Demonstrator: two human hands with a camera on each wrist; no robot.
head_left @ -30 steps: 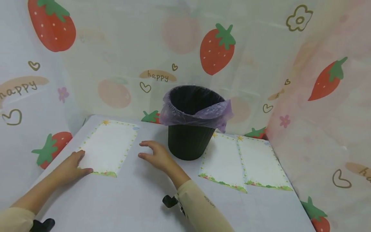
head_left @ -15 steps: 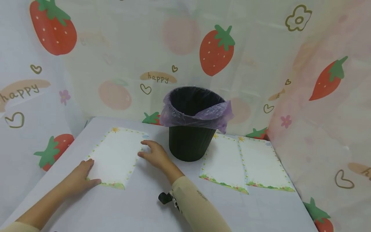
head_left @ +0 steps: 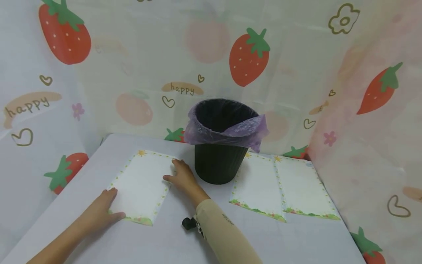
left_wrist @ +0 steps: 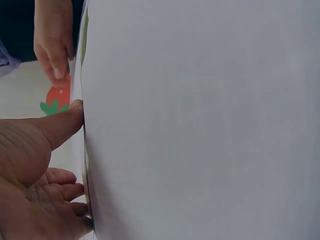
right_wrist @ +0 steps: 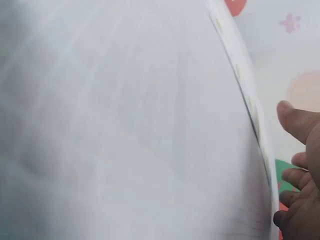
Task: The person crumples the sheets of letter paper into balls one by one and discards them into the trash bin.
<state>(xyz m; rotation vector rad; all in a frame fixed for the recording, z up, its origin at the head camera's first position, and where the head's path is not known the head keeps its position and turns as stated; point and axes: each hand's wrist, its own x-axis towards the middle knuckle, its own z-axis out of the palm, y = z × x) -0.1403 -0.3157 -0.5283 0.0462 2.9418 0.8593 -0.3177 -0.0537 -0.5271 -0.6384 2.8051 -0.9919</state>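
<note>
A white sheet of paper (head_left: 141, 187) with a printed border of leaves and a sun lies flat on the left half of the table. My left hand (head_left: 99, 212) touches its left edge and lower corner, thumb and fingers spread apart. In the left wrist view, the left thumb and fingertips (left_wrist: 76, 107) meet the sheet's edge, seen nearly edge-on. At the sheet's upper right edge is my right hand (head_left: 182, 179), thumb and fingers apart. The right wrist view shows that hand (right_wrist: 305, 170) beside the tabletop; whether its fingertips press the paper I cannot tell.
A black bin (head_left: 217, 163) with a purple liner (head_left: 227, 134) stands behind the right hand. To its right lie two similar sheets, one (head_left: 258, 187) slightly overlapping the other (head_left: 304, 187). Strawberry-print cloth (head_left: 141, 58) walls the white table (head_left: 165, 242) on three sides.
The left hand has slid the sheet rightward and toward me, up to the right hand. The right hand has reached slightly forward onto the sheet's right edge. Bin and other sheets stay put.
</note>
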